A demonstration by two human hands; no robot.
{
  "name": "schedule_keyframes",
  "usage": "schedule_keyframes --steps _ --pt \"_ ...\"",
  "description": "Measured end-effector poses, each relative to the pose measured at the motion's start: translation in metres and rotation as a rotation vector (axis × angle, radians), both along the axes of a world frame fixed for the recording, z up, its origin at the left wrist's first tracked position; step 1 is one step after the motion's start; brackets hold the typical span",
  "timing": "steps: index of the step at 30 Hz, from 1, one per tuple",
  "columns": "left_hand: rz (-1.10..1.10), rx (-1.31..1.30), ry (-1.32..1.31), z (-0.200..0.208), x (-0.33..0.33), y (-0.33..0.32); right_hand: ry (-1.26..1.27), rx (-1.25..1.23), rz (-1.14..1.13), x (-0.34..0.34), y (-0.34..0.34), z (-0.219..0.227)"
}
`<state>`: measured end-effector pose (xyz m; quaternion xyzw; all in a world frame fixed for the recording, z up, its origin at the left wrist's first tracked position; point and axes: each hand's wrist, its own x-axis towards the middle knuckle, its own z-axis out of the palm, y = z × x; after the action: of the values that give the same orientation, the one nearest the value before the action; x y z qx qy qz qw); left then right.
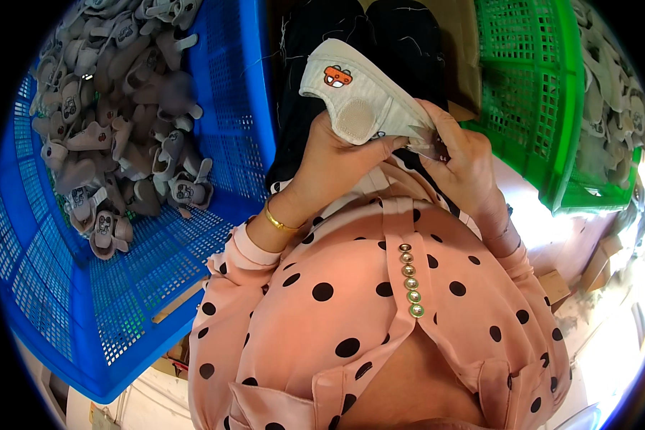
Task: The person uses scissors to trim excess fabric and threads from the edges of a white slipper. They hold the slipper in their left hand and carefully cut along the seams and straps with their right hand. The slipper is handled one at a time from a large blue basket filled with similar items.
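A light grey cloth baby shoe upper [380, 89] with an orange car patch and a round beige fastening pad is raised over my lap. My left hand [333, 161] pinches its lower edge, thumb stretched along the edge toward the right. At the upper's right end, my right hand [466, 154] is closed round a small shiny metal tool that looks like thread snips [428, 141]. The pointed blades lie against the cloth edge, close to my left thumb tip. Fingers and cloth hide part of the tool.
On the left stands a blue plastic basket [233, 86] holding a heap of similar grey uppers [132, 93]. A green basket [523, 93] at the right holds more grey pieces [609, 93]. Loose threads cling to my dark trousers [408, 36]. Cardboard [460, 50] lies beyond my knees.
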<state>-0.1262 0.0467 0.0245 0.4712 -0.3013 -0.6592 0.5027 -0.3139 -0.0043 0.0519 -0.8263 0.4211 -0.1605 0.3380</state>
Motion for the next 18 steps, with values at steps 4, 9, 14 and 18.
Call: schedule_keyframes --steps 4,9,14,18 --pt "-0.019 -0.069 -0.143 0.0 0.004 -0.005 0.0 0.011 0.005 -0.001 -0.001 -0.006" --pt "-0.075 -0.245 -0.635 -0.026 0.005 -0.01 0.024 0.012 -0.115 -0.003 0.002 -0.012" --pt "0.017 -0.221 -0.573 -0.014 0.006 -0.019 -0.169 0.297 -0.349 -0.015 -0.001 -0.02" --pt "0.085 -0.801 -0.985 0.004 0.004 -0.025 -0.652 0.709 -0.564 -0.013 0.003 -0.027"
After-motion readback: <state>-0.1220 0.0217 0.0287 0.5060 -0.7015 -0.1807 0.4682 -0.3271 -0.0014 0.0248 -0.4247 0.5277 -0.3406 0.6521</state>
